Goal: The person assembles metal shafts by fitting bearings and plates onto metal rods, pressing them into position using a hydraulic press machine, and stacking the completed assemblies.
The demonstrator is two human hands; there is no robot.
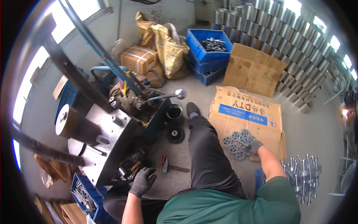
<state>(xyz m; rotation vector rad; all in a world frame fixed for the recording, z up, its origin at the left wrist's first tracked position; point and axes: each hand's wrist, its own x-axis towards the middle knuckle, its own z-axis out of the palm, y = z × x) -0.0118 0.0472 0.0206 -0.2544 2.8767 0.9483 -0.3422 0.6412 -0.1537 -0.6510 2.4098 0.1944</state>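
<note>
My right hand [256, 147], in a dark grey glove, reaches down to a cluster of round spoked metal wheels [234, 149] on the cardboard. Its fingers look curled round the wheel [251, 139] at the cluster's right edge, though they are partly hidden. A short light rod-like part [243, 144] lies just left of those fingertips. My left hand [143, 182], gloved too, hovers by my bent left knee with fingers loosely apart and nothing in them. Nearest to it are a machine's dark lower edge and a hammer [175, 168] on the floor.
At left stands a machine with a metal plate [89, 156] and thick posts. Blue crates [209, 56] of metal parts sit ahead, beside stacked metal cylinders [276, 37]. Flattened cardboard [223, 100] covers floor at right. Bolt-like rods [304, 175] stand near my right elbow. A dark pot [174, 114] is by my foot.
</note>
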